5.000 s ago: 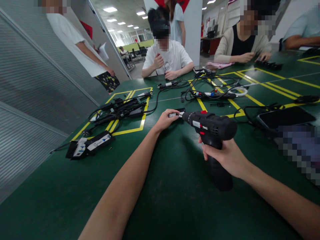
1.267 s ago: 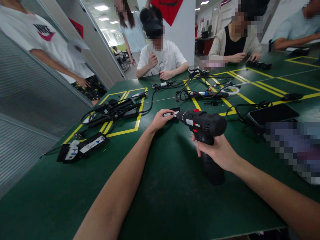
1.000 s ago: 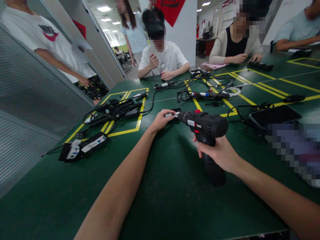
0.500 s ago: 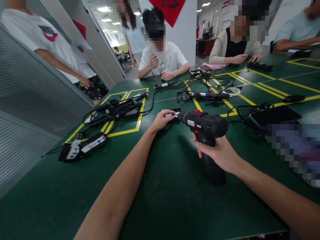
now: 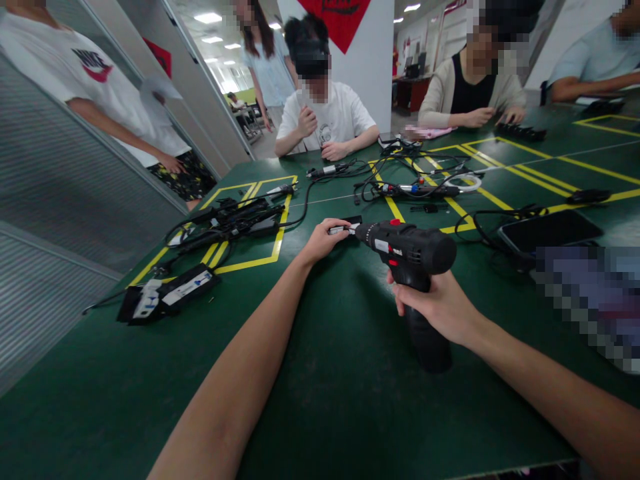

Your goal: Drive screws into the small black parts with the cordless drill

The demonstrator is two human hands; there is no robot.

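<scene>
My right hand (image 5: 440, 300) is wrapped round the grip of a black cordless drill (image 5: 410, 247) with red buttons. The drill points left and away from me, its chuck close to the fingers of my left hand (image 5: 324, 239). Under those fingers, on the green table, my left hand grips a small dark piece with a white and silver part (image 5: 340, 231); its kind is unclear. The drill's tip meets or nearly meets this piece, and the exact contact is too small to tell.
Tangled black cables and adapters (image 5: 235, 220) lie to the left, near a black labelled adapter (image 5: 187, 288). Further back are more cables and a tool with a blue ring (image 5: 415, 190). A phone (image 5: 550, 233) lies on the right. Several people sit or stand around the table (image 5: 320, 400).
Both hands and the drill stay practically in place. The person standing at the left has shifted slightly.
</scene>
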